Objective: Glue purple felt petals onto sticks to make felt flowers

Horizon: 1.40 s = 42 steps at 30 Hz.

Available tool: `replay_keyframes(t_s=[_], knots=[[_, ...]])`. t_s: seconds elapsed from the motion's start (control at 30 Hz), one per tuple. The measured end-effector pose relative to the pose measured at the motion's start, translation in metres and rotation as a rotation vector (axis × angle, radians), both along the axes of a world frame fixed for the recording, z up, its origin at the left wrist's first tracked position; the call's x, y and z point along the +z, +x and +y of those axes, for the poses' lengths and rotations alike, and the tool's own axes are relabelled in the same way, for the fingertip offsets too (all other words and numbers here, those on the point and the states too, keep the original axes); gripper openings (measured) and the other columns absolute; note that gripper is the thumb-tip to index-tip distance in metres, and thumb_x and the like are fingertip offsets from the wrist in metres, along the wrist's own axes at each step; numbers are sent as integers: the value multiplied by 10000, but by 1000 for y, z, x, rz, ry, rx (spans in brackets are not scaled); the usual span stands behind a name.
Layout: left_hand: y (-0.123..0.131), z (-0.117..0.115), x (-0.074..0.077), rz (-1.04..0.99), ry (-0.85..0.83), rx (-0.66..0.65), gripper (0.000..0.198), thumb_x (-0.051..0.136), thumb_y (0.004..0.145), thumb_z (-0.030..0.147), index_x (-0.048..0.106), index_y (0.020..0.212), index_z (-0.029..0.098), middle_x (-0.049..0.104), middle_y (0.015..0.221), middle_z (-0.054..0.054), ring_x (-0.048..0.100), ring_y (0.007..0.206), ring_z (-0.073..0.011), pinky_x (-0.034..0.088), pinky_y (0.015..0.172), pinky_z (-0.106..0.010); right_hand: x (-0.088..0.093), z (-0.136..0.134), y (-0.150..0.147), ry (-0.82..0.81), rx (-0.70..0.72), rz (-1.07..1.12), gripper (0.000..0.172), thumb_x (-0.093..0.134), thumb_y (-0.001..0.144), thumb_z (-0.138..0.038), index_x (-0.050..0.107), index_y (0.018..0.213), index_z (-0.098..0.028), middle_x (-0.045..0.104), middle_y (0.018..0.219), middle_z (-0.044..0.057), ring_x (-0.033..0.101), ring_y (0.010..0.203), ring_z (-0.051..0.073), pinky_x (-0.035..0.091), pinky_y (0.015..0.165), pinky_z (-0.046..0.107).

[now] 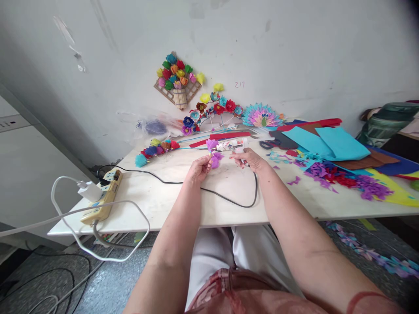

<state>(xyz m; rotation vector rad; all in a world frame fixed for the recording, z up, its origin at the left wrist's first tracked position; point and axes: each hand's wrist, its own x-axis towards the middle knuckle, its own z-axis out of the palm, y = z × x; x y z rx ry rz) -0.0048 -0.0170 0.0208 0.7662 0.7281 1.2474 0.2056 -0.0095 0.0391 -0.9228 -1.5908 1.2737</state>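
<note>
My left hand pinches a purple crepe-paper flower by its lower end, with more purple paper just beside the fingers. My right hand is closed around a whitish glue gun, whose nozzle points left at the flower. From under that hand a black cord loops across the table to the power strip. Part of the glue gun's grip is hidden by my fingers. The gap between nozzle and flower is too small to judge.
A power strip with a white charger lies at the table's left. Paper flowers rest behind it. To the right are scissors, blue paper sheets and purple scraps. A flower basket decoration leans against the wall.
</note>
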Motion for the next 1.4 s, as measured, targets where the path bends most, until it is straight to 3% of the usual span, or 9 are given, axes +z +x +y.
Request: replay_keyframes(t_s=[0.63,1.13,1.4], knots=[[2,-1,-2,102,93,38,116,625,633,102,601,744,79,570,534,-18,468,424,-54,344,413,-153,2,-2,-2,28,-74,6,349,689,591,-416,512,473,-139,467,411,-24,355,319,55,286,343,226],[0,1,-4,92,61,-91,108,620,683,128,590,776,82,551,556,-6,461,419,-41,360,389,-142,2,3,0,65,-216,223,303,708,570,-390,531,542,-145,459,404,-39,324,303,54,273,326,229],[-1,-2,-1,51,21,-105,73,583,714,95,589,786,87,539,552,0,466,419,-41,373,387,-136,4,-2,2,88,-152,144,336,688,589,-415,517,497,-141,470,419,-21,370,330,62,278,358,239]])
